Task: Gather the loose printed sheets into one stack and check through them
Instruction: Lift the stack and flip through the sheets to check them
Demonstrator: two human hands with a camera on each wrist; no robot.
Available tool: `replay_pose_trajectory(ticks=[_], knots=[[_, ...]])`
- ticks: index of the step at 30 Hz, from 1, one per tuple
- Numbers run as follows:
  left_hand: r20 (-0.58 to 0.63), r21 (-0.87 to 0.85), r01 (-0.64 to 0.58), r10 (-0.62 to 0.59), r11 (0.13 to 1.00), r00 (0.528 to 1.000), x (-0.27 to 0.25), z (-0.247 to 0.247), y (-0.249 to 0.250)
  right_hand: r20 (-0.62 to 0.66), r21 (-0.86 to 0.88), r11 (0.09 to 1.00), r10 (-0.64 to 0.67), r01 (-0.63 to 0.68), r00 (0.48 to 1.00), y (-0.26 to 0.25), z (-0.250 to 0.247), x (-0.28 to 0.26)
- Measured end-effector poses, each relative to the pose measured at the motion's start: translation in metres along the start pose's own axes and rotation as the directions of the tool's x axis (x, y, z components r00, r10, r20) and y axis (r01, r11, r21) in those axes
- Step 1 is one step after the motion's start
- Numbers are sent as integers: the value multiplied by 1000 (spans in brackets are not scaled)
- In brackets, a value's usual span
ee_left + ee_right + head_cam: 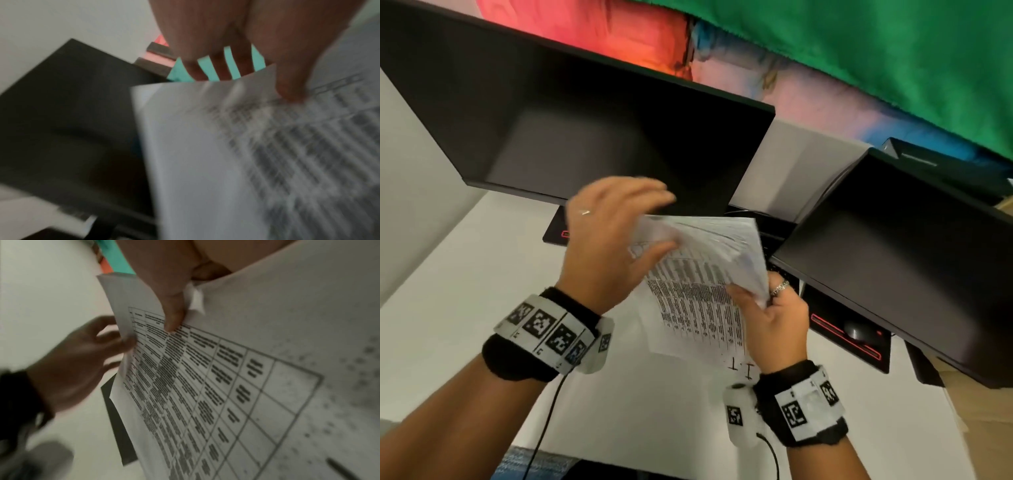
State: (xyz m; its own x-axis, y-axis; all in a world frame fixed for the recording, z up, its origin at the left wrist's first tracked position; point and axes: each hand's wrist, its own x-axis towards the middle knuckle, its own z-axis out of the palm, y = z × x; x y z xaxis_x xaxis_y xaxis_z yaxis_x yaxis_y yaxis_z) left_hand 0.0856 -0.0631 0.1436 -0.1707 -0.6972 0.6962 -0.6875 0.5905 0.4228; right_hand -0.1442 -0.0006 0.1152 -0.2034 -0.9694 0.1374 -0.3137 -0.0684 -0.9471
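A stack of printed sheets with dense tables is held up above the white desk. My left hand pinches its upper left corner, thumb on the printed face and fingers behind. My right hand grips the right edge, where several sheets bend back over the fingers. In the left wrist view the blurred sheets sit under my thumb. The right wrist view shows the table page beneath my right thumb, with my left hand at its far edge.
Two dark monitors stand close behind the hands. Their bases have red lines, and a mouse lies on the right one. A dark keyboard is partly hidden by the sheets. A black cable hangs from my left wrist.
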Motion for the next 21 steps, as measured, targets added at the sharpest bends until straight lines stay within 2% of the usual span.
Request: replay_pose_trajectory(ticks=[1, 2, 3, 4, 5, 6, 7, 8, 9, 10, 12, 14, 15, 16, 17, 19, 21], knots=[[-97, -69, 129, -135, 989, 986, -10, 3, -7, -23, 86, 996, 36, -34, 999, 2, -5, -1], [-118, -205, 281, -309, 938, 944, -18, 6, -13, -46, 167, 984, 64, -55, 997, 2, -9, 0], [-34, -375, 433, -479, 820, 877, -24, 9, -16, -58, 246, 967, 88, -72, 994, 1, -12, 0], [140, -532, 559, -586, 636, 798, -28, 14, -19, -54, 311, 947, 102, -80, 993, 2, -14, 1], [337, -640, 641, -595, 424, 730, -32, 17, -24, -41, 360, 928, 117, -95, 992, 3, -14, 2], [511, -667, 703, -536, 247, 672, -34, 20, -28, -26, 379, 919, 131, -111, 991, 5, -13, 4], [629, -641, 752, -457, 153, 629, -32, 20, -27, -16, 381, 916, 143, -126, 990, 5, -12, 5], [681, -605, 781, -410, 152, 607, -29, 20, -24, -23, 373, 919, 148, -129, 989, 8, -12, 6], [665, -587, 778, -416, 222, 621, -26, 21, -22, -39, 368, 922, 145, -121, 989, 9, -12, 8], [601, -582, 743, -440, 332, 667, -24, 22, -17, -67, 345, 933, 135, -104, 989, 10, -12, 8], [380, -541, 623, -496, 565, 781, -25, 25, -5, -148, 261, 965, 75, -34, 986, 7, -12, 3], [106, -356, 444, -436, 822, 893, -36, 32, 6, -227, 122, 992, 6, 22, 974, 11, -9, -10], [40, -248, 389, -392, 887, 919, -47, 38, 8, -251, 23, 1000, -6, 12, 968, 17, -4, -18], [55, -202, 404, -401, 892, 914, -59, 43, 8, -252, -67, 998, -9, -8, 968, 24, 0, -27], [125, -219, 469, -452, 855, 883, -68, 46, 6, -233, -127, 991, -1, -30, 972, 33, 5, -34], [290, -240, 542, -473, 805, 832, -80, 54, -2, -199, -117, 989, 69, -93, 978, 45, 11, -40], [362, -253, 570, -470, 782, 805, -78, 54, -4, -198, -99, 985, 123, -144, 972, 48, 11, -35]])
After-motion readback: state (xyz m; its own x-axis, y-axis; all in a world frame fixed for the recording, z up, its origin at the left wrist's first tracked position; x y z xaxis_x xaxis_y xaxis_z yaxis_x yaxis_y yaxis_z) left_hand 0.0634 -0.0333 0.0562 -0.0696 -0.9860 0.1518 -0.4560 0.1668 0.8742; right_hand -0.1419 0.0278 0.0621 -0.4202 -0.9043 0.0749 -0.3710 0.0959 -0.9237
